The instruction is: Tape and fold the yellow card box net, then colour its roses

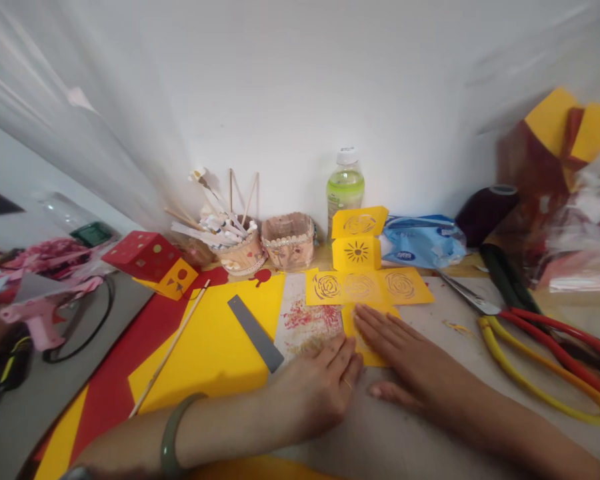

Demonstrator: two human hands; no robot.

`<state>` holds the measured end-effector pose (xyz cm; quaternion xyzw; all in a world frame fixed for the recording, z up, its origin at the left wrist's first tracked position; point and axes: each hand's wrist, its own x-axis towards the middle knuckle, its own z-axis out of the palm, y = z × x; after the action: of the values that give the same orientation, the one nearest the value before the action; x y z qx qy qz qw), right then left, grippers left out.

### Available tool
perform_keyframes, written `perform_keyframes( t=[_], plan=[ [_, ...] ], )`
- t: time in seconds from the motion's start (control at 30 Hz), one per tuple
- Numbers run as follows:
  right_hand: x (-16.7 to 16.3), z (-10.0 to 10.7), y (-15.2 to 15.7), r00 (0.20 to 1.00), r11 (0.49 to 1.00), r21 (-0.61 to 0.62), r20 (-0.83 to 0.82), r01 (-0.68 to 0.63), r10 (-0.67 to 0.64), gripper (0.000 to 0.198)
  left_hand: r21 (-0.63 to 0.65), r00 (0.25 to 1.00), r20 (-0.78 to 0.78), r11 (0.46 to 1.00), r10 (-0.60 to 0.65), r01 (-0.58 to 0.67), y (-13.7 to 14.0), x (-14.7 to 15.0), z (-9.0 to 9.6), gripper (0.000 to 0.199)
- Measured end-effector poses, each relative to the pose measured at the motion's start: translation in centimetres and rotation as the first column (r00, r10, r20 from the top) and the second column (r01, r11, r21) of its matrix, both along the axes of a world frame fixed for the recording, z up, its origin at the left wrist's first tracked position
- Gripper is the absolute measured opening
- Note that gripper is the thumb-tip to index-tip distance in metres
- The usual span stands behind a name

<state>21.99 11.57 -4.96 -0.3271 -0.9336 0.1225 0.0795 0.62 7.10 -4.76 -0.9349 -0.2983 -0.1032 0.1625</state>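
Note:
A cross-shaped yellow paper cutout [417, 287] lies in front of me, with swirl patterns in its panels and a sun shape in one. Its far panels stand folded up. My right hand [405, 353] is open, with straight fingers flat on the nearest panel. Curled fingers of my left hand [325, 383] close at the left edge of that same panel, their tips partly hidden. Left of the hands, a grey metal ruler [255, 333] rests on a yellow paper sheet [205, 340].
Large scissors [510, 320] lie at right. Behind stand a bottle [346, 183], a blue packet [423, 243], a small basket [287, 243] and a cup of sticks [237, 257]. At left are a red and yellow paper box [150, 260], a wooden stick [173, 347] and a pink glue gun [37, 320].

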Motion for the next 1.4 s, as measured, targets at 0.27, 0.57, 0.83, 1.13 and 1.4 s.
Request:
perform_keyframes(
  t=[0.27, 0.57, 0.83, 1.13, 1.4],
  plan=[
    [0.8, 3.2, 0.6, 0.999, 0.996, 0.075, -0.032, 0.044, -0.042, 0.033, -0.058, 0.995, 0.097, 0.998, -0.016, 0.022, 0.3, -0.3, -0.1, 0.028],
    [1.1, 2.7, -0.3, 0.981, 0.897, 0.421, -0.070, -0.133, 0.179, 0.029, -0.814, 0.478, 0.564, 0.550, 0.673, 0.186, 1.8, 0.2, 2.6, 0.016],
    [-0.5, 3.4, -1.6, 0.922, 0.812, 0.565, -0.219, -0.147, 0.320, 0.029, -0.867, 0.401, 0.169, -0.058, 0.900, 0.495, 2.1, 0.8, 3.0, 0.035],
    [-2.9, 2.0, -1.9, 0.860, 0.992, 0.037, -0.504, 0.120, -0.086, 0.013, -0.844, 0.348, 0.187, -0.031, 0.919, 0.535, 1.7, 1.1, 2.4, 0.029],
    [-3.3, 1.3, -1.9, 0.858, 0.987, 0.104, -0.511, 0.122, -0.052, 0.020, -0.856, 0.378, 0.187, -0.039, 0.907, 0.516, 1.5, 1.1, 2.2, 0.021]
  ],
)
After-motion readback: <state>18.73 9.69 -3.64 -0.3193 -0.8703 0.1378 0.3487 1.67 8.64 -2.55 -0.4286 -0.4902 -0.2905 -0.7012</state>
